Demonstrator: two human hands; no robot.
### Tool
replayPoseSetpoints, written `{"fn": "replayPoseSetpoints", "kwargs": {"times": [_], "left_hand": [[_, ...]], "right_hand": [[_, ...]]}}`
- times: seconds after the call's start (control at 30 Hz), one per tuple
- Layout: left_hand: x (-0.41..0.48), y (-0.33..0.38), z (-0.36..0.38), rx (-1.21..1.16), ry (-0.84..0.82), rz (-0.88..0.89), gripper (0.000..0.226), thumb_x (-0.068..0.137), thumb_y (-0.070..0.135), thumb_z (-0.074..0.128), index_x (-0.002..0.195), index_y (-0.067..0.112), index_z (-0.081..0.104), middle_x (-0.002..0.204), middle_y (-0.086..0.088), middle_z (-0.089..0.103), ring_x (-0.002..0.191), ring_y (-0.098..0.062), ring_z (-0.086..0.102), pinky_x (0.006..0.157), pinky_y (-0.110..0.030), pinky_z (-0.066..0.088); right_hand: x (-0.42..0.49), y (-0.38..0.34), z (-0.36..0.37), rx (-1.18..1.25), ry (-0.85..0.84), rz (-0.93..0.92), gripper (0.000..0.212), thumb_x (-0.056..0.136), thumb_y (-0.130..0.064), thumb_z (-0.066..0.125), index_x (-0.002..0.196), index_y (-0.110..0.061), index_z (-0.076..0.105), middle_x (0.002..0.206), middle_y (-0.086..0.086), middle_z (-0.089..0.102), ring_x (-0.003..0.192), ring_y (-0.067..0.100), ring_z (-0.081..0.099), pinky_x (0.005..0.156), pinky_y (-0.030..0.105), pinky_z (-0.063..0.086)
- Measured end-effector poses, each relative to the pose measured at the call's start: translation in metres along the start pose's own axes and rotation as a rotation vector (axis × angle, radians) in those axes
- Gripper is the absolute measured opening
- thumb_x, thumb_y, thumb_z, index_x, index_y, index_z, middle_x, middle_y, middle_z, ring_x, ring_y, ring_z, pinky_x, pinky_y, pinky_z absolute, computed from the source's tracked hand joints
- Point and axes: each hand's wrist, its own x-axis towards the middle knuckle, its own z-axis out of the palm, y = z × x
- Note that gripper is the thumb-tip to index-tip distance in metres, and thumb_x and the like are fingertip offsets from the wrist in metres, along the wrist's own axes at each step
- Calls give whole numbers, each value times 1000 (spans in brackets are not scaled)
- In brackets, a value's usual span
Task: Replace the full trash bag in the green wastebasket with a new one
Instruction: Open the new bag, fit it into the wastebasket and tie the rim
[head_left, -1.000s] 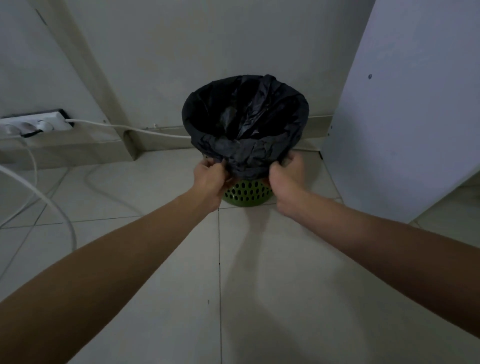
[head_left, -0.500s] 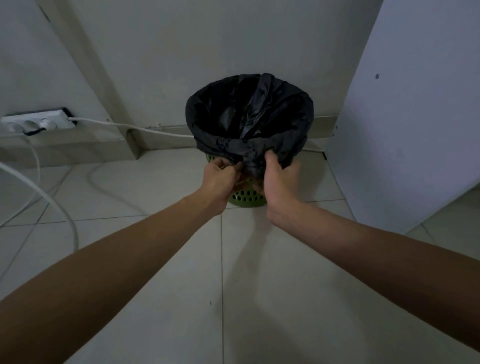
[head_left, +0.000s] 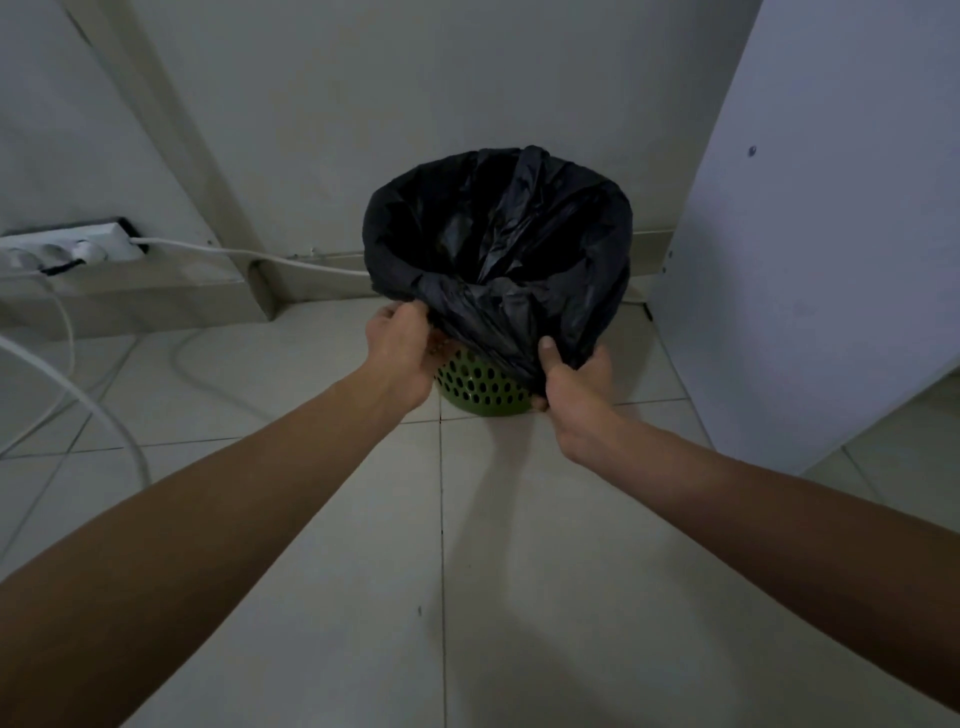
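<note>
A green wastebasket (head_left: 480, 387) with round holes stands on the tiled floor by the wall. A black trash bag (head_left: 498, 249) lines it, its edge folded down over the rim and hiding most of the basket. My left hand (head_left: 400, 348) pinches the bag's folded edge at the near left. My right hand (head_left: 571, 384) grips the bag's hanging edge at the near right, thumb on the plastic. The inside of the bag is dark and its contents cannot be made out.
A white power strip (head_left: 67, 252) sits on a ledge at the left, with white cables (head_left: 104, 415) trailing across the floor. A white panel (head_left: 810, 260) stands close on the right of the basket. Wall and baseboard lie right behind it.
Both hands shifted along the bag's folded edge: they came together at the front, then parted again. The left hand now sits higher at the rim, the right lower on the skirt.
</note>
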Motion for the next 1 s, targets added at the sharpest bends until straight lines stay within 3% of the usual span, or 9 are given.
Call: {"fn": "replayPoseSetpoints", "kwargs": {"times": [0.13,0.2,0.33,0.5,0.57,0.67,0.77,0.87,1.0], "left_hand": [[0,-7,-2,5,-18,6,9,100,6,55,95,12,52,99,-13,63,87,-26,59,71,-36,60],[-2,-14,-2,27,-25,16,12,100,5,55,92,14,51,95,-12,61,84,-24,59,69,-36,60],[-9,-28,1,146,-46,40,7,97,3,54,99,10,56,86,-12,64,81,-24,60,88,-49,56],[-18,-29,9,190,-107,48,12,96,5,59,87,14,60,92,-12,70,85,-24,64,82,-41,55],[-19,-28,11,206,-147,45,4,96,7,60,96,10,63,97,-14,72,87,-24,66,80,-39,54],[-22,-28,15,200,-234,-29,27,95,9,62,121,5,64,114,-14,73,107,-29,67,95,-44,54],[-21,-29,20,175,-313,-55,34,93,10,61,127,11,64,119,-12,72,115,-33,66,101,-56,51],[-23,-29,22,189,-341,-89,49,84,18,67,132,14,59,122,-12,71,115,-32,66,99,-54,53],[-23,-29,23,246,-309,-81,45,88,18,68,133,14,58,118,-12,72,110,-30,69,92,-48,58]], "right_hand": [[-5,-8,-6,-102,50,-107,41,105,-28,50,140,-15,32,124,-4,50,106,17,53,88,28,42],[-9,-10,-7,-152,51,-205,40,107,-24,45,142,-13,32,123,-3,50,104,15,52,89,26,42],[-17,-4,0,-309,-13,-410,28,106,-16,41,133,-11,46,125,3,59,108,17,58,95,34,50],[-16,3,8,-394,-114,-612,20,102,-3,42,114,-5,57,104,7,65,91,19,59,81,36,50],[-12,6,9,-461,-145,-650,17,101,-3,42,107,-3,58,98,11,64,88,25,59,77,40,50],[-10,11,9,-607,-178,-684,14,96,2,47,96,0,61,94,10,53,86,28,52,74,37,47],[-10,8,6,-690,-157,-724,12,86,8,53,86,4,65,93,9,45,87,28,48,75,31,42],[-12,-2,2,-691,-130,-690,16,79,11,56,71,-3,60,75,6,50,70,22,47,60,28,29],[-16,-4,1,-583,-154,-618,13,81,8,58,85,-3,64,78,4,67,73,20,61,64,31,47]]}}
